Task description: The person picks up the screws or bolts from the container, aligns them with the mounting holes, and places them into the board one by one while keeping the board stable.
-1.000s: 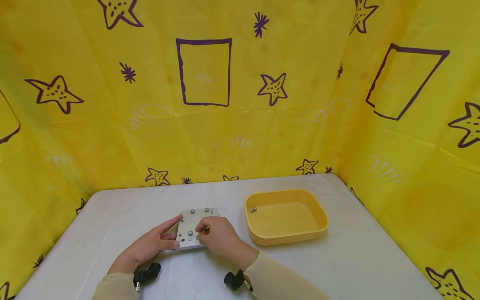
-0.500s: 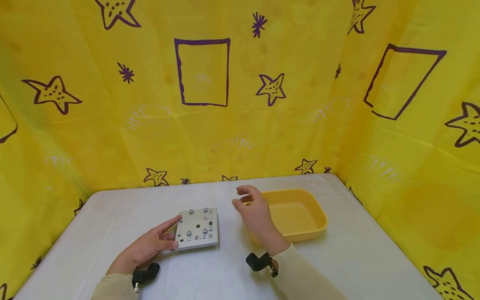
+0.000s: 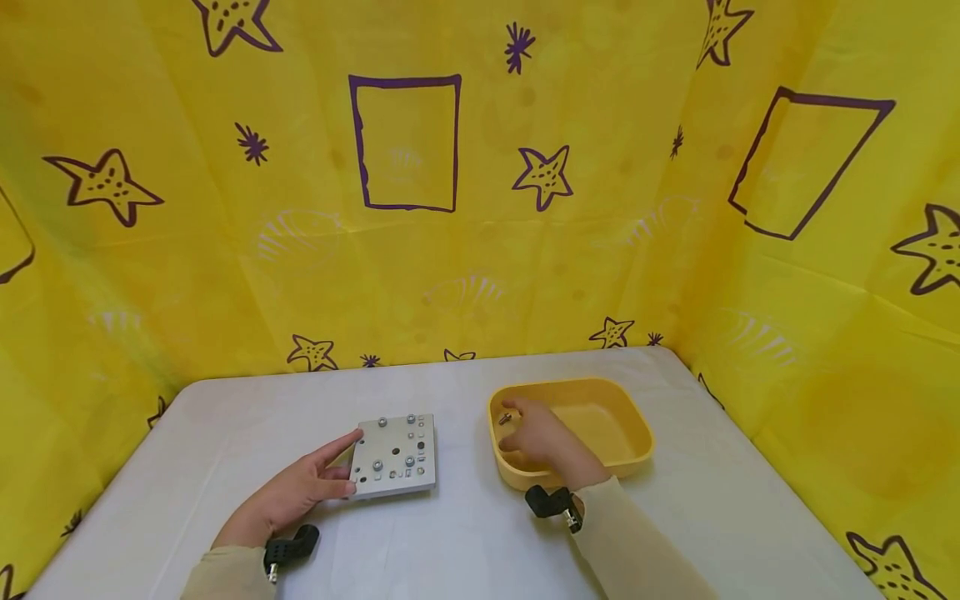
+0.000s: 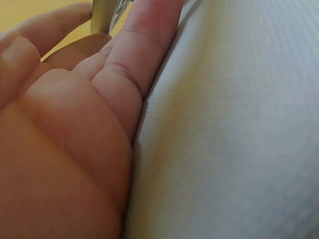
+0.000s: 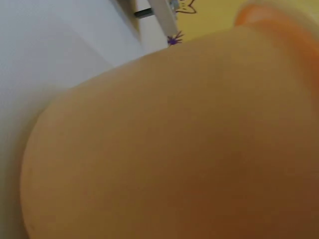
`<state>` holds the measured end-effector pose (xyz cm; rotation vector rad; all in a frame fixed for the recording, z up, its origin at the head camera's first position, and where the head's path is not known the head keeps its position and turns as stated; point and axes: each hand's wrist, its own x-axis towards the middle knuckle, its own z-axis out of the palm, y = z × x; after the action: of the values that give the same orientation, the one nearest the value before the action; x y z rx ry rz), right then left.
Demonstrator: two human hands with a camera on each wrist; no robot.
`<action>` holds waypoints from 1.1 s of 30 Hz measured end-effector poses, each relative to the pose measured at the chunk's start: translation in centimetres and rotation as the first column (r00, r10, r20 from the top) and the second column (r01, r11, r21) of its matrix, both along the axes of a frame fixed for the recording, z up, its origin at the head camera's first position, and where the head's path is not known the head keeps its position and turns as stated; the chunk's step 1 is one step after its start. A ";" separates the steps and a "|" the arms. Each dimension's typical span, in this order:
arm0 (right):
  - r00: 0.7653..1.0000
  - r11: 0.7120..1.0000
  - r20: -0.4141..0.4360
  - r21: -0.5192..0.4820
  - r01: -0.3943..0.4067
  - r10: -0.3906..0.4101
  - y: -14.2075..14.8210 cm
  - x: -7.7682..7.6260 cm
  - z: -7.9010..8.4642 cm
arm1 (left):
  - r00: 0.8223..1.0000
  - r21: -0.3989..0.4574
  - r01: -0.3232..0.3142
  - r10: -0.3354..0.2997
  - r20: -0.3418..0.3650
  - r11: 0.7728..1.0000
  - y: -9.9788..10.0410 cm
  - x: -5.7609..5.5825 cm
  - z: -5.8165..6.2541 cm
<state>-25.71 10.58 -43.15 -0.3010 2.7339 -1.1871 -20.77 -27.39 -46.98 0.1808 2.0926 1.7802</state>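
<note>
A silver metal plate (image 3: 381,442) with holes and several socket-head screws standing in its top is at left of centre in the head view. My left hand (image 3: 296,492) holds it by the left edge, thumb at the near corner and index finger farther up. In the left wrist view a strip of the plate (image 4: 102,16) shows between the fingers. My right hand (image 3: 543,437) reaches into the yellow bin (image 3: 647,448), thumb and index finger apart on either side of a small screw (image 3: 506,418) lying there. The right wrist view hides this hand behind the bin's wall (image 5: 164,144).
A white cloth covers the table (image 3: 450,550). Yellow printed curtains (image 3: 480,275) rise behind it and at both sides. In the right wrist view a dark bolt end (image 5: 144,13) sticks out under the plate's edge.
My right hand has left the plate, moved right and lowered into the bin. A screw now stands uncovered near the plate's centre. The left hand keeps its hold.
</note>
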 end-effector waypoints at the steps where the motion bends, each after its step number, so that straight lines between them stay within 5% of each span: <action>1: 0.999 0.999 0.006 0.028 -0.033 0.033 0.1 -0.1 -0.2 | 1.000 0.001 -0.001 0.001 0.001 1.000 0.0 0.0 0.0; 15: 0.987 0.950 -0.047 0.283 -0.134 0.153 -0.1 -0.6 -1.3 | 1.000 0.002 -0.006 0.006 0.009 1.000 -0.1 0.0 0.0; 33: 0.997 0.980 -0.024 0.189 -0.063 0.069 0.2 -0.8 -1.4 | 1.000 0.014 0.004 -0.005 0.015 1.000 0.0 0.0 0.0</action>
<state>-26.47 10.82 -44.53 -0.3854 2.8112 -0.9056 -20.78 -27.44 -46.94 0.1753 2.0683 1.7883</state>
